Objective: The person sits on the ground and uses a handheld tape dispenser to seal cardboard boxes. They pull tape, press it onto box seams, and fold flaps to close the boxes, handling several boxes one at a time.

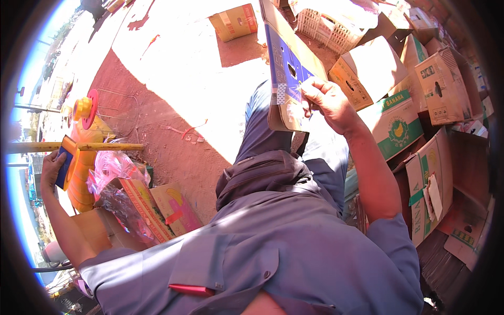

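Note:
My right hand is closed at the near edge of a cardboard box, its thumb and fingers pinched together. The box stands upright by my knees, with a blue printed side, an oval hand hole and a patterned strip near the bottom. Far to the left, my left hand is wrapped round a flat blue piece with an orange-yellow edge. What that piece is, I cannot tell. It is beside a yellow bar and a large orange-yellow rounded object.
Several cardboard boxes are piled at the right, some printed green. A white plastic crate stands at the back. One box lies on sunlit ground. Pink plastic wrap and folded cardboard are at my left.

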Demonstrator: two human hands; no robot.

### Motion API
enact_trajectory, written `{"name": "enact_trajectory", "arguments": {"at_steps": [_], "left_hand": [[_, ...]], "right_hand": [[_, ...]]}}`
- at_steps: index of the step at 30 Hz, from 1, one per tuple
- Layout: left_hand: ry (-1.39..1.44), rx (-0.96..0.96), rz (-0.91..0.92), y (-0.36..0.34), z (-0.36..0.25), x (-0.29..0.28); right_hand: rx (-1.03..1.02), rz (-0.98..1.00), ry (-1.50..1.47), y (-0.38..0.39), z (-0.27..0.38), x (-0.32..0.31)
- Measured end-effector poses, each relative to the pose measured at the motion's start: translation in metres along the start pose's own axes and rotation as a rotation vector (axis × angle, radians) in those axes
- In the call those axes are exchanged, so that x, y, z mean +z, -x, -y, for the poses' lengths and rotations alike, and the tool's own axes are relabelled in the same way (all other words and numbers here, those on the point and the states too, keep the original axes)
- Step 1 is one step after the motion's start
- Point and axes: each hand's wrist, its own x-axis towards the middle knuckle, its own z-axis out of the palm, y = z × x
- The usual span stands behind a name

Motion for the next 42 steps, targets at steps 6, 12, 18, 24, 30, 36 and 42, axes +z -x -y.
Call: {"name": "enact_trajectory", "arguments": {"at_steps": [6,12,18,24,30,36,42], "left_hand": [[0.046,0.146,0.092,-0.033,-0.047,-0.018],[-0.076,0.199,0.042,-0.076,-0.078,-0.008],[-0.180,0.092,0.072,-0.092,-0.096,0.013],[-0.100,0.081,0.107,-0.108,-0.078,0.039],[-0.188,0.021,0.112,-0.115,-0.042,0.086],[-0.133,-0.008,0.148,-0.118,-0.021,0.139],[-0.087,-0.079,0.190,-0.103,-0.007,0.164]], "right_hand": [[-0.106,-0.163,0.323,0.013,0.036,-0.042],[-0.005,-0.044,0.577,-0.021,0.020,-0.059],[0.131,-0.100,0.722,-0.047,-0.031,-0.061],[0.126,-0.064,0.679,-0.074,-0.075,-0.053],[0.164,-0.501,0.830,-0.043,-0.148,-0.068],[-0.045,-0.629,0.996,-0.042,-0.157,-0.068],[-0.508,-0.347,1.181,-0.013,-0.144,-0.024]]}}
